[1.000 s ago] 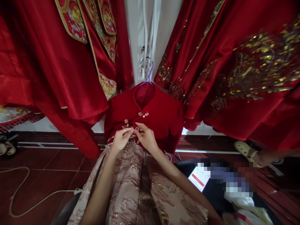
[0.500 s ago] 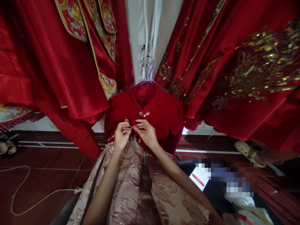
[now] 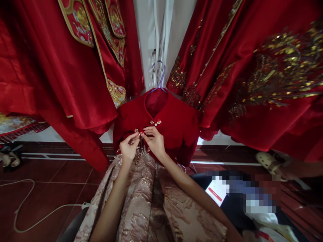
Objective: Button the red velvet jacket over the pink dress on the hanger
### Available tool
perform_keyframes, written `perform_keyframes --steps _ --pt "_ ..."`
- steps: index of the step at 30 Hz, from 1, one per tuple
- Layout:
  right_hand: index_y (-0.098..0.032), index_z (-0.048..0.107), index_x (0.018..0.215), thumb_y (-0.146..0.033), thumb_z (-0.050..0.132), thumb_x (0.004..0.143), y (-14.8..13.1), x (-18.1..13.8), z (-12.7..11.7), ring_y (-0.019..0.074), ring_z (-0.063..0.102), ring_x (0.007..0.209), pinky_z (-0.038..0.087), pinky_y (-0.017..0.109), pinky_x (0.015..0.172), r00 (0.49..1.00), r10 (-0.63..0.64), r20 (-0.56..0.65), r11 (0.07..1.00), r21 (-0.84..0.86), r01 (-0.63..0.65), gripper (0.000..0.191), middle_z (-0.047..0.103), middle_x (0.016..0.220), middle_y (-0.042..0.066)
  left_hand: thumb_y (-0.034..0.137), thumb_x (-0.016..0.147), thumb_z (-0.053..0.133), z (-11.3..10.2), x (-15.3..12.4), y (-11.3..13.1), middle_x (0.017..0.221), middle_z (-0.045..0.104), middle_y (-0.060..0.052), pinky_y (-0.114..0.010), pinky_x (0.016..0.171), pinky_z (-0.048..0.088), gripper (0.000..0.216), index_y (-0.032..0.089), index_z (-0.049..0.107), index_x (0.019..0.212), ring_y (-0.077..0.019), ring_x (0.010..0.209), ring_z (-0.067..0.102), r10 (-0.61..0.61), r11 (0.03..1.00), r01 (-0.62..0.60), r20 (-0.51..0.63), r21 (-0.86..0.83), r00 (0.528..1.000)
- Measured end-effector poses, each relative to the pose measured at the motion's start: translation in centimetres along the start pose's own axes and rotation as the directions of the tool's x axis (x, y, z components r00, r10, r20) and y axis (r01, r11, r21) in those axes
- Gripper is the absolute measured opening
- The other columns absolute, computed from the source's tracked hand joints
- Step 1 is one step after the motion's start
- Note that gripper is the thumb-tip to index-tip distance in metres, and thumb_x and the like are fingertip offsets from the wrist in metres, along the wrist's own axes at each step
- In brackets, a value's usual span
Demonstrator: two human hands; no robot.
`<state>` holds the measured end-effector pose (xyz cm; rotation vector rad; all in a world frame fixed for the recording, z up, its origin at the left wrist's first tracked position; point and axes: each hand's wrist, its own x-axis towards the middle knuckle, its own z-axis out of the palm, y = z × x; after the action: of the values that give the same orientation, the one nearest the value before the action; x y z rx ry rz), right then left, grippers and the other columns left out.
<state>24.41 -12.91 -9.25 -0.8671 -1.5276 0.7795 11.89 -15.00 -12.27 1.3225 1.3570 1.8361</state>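
A red short-sleeved jacket [image 3: 174,117] hangs on a thin purple hanger [image 3: 162,78] in front of me. A gold flower clasp with a pearl [image 3: 155,123] sits below its neckline. Lower on the front edges, my left hand [image 3: 128,148] and my right hand [image 3: 154,144] meet, thumbs and fingers pinched together on a small beaded clasp [image 3: 140,134]. Fingertips cover most of it. Another gold flower ornament [image 3: 136,130] shows just above my left fingers. Under the jacket hem lies a pinkish-gold brocade skirt [image 3: 137,188].
Red satin garments with gold embroidery [image 3: 85,80] hang at left, sequined red ones [image 3: 277,74] at right. A white cable [image 3: 32,201] lies on the tiled floor. At lower right are a lit phone [image 3: 216,191] and a person's foot in a beige clog [image 3: 267,161].
My hands have shifted slightly up and left, and their fingertips are closer together at the clasp. The jacket front moved a little with them.
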Motion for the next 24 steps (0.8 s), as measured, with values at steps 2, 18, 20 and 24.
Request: perform_keyframes --steps 2,18,20,24 --pt "-0.021 0.058 0.096 -0.028 0.062 0.078 0.0 -0.1 0.1 0.0145 0.065 0.083 0.057 0.027 0.072 1.0 -0.005 -0.002 1.0 -0.005 0.005 0.02 0.065 0.09 0.003 0.032 0.072 0.069 -0.2 0.0 0.0 0.09 0.073 -0.006 -0.03 0.076 0.056 0.028 0.016 0.071 0.095 -0.0166 0.077 0.068 0.0 1.0 0.0 -0.005 0.029 1.0" --pt "-0.019 0.055 0.1 -0.023 0.054 0.082 3.5 -4.0 -3.6 0.0141 0.065 0.08 0.056 0.029 0.069 0.965 0.144 0.218 0.966 -0.243 -0.089 0.019 0.065 0.098 0.007 0.012 0.074 0.051 0.0 -3.8 -3.5 0.091 0.054 -0.007 -0.043 0.083 0.049 0.022 0.019 0.053 0.095 -0.0233 0.092 0.054 0.113 0.84 -0.192 0.181 0.508 0.977" --pt "-0.018 0.054 0.103 -0.021 0.056 0.08 4.7 -4.6 -3.9 0.0139 0.064 0.077 0.054 0.03 0.069 0.964 0.141 0.224 0.949 -0.307 -0.067 0.023 0.065 0.096 0.007 0.014 0.077 0.05 0.3 -4.9 -3.2 0.092 0.052 -0.009 -0.046 0.086 0.046 0.021 0.019 0.054 0.097 -0.0259 0.092 0.052 0.124 0.761 -0.246 0.238 0.6 0.963" --pt "-0.018 0.056 0.105 -0.018 0.058 0.077 5.8 -4.7 -3.5 0.0131 0.063 0.076 0.051 0.027 0.07 0.946 0.141 0.291 0.95 -0.308 -0.047 0.027 0.065 0.085 0.003 0.014 0.078 0.047 0.9 -5.8 -2.2 0.093 0.052 -0.011 -0.045 0.085 0.045 0.02 0.018 0.056 0.095 -0.0274 0.093 0.051 0.094 0.682 -0.32 0.356 0.658 0.93"
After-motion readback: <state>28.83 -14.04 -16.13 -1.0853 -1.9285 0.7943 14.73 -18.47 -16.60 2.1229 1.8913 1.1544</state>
